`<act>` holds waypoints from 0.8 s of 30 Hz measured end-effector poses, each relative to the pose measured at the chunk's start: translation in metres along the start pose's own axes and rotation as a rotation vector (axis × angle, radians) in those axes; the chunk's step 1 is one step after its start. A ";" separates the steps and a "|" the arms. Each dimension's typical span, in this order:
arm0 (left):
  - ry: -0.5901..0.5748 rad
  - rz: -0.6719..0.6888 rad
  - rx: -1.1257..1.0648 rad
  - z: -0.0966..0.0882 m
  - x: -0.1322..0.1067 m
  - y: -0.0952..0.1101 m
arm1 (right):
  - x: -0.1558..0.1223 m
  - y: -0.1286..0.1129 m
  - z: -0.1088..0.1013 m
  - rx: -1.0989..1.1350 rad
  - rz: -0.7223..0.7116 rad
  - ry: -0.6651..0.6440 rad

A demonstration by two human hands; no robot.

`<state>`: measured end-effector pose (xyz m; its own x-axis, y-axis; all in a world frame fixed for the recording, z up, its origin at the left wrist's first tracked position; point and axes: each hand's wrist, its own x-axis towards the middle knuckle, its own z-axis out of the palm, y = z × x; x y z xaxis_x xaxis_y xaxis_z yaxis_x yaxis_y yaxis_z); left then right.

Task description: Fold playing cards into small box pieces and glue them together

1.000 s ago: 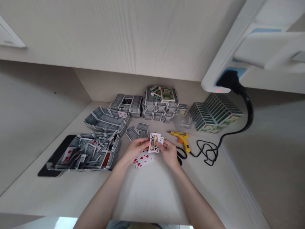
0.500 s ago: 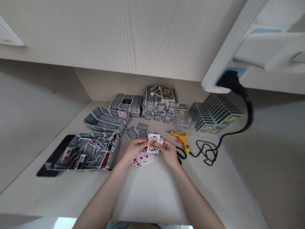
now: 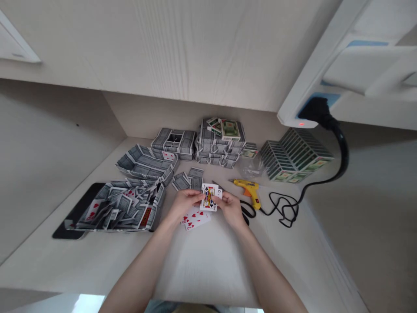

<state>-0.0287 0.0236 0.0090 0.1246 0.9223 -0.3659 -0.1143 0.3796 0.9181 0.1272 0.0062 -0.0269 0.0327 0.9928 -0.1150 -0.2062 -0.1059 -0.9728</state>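
The scene is viewed by one head-worn camera, directed forward and down over the forearms (image 3: 143,261); the worktop (image 3: 202,265) is captured from near edge to back wall (image 3: 146,115), and the top of the view is filled by a nearby pale panel (image 3: 195,48)

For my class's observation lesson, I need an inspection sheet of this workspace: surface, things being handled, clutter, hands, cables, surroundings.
Surface: pale tabletop; spills: nothing seen.
Things handled: jack card, queen card partly behind it; heart cards lie on the tabletop.
Clutter: tray of loose cards overlapping a flat black object; face-down cards; yellow glue gun; black loops beside the right hand, partly hidden.
Hands: left hand and right hand both grip the jack card.
Cables: black cord plugged into power strip; coils right of the glue gun.
Surroundings: pale panels; strip's red light lit.
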 end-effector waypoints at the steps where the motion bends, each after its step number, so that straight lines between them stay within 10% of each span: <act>1: 0.005 0.008 0.012 0.001 0.000 0.000 | 0.000 0.000 0.000 0.006 0.001 -0.001; 24: 0.231 0.490 0.493 0.019 0.000 -0.021 | -0.009 -0.011 0.013 0.126 0.076 -0.018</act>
<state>-0.0080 0.0139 -0.0073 -0.0442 0.9903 0.1318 0.3597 -0.1073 0.9269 0.1162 -0.0007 -0.0130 -0.0046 0.9831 -0.1828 -0.3284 -0.1742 -0.9284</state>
